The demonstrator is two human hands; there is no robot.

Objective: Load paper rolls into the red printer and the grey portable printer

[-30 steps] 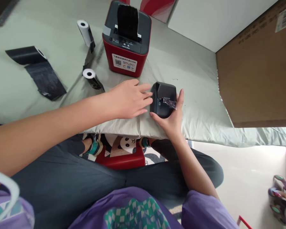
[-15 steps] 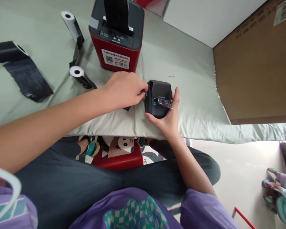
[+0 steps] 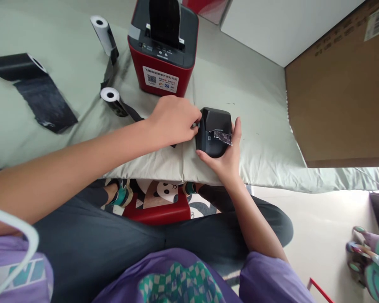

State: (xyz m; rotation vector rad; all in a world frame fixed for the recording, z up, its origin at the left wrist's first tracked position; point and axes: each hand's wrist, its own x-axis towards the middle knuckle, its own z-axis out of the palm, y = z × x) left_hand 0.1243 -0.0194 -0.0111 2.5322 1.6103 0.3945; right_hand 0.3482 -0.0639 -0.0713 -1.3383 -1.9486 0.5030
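Observation:
A small black printer (image 3: 219, 121) sits near the table's front edge. A short strip of shiny black paper (image 3: 223, 137) sticks out across its top and hangs over its right side. My right hand (image 3: 226, 162) wraps round the printer from the right and front, thumb at the near left corner. At the printer's left side, my left hand (image 3: 173, 120) is closed with its fingertips pressed against the casing. Whatever those fingertips may hold is hidden. Just behind my left hand stands a red and dark grey receipt printer (image 3: 164, 63), with a wide black paper strip (image 3: 164, 21) rising from its slot.
Two narrow paper rolls (image 3: 110, 95) with black tails and a wider black roll (image 3: 28, 67) lie on the pale green cloth (image 3: 252, 126) at left. A cardboard box (image 3: 337, 97) and a white box (image 3: 259, 29) stand at right. A red stool (image 3: 164, 212) is below.
The view has shifted slightly, so the tabletop things appear a little further right. Both hands keep their places at the black printer.

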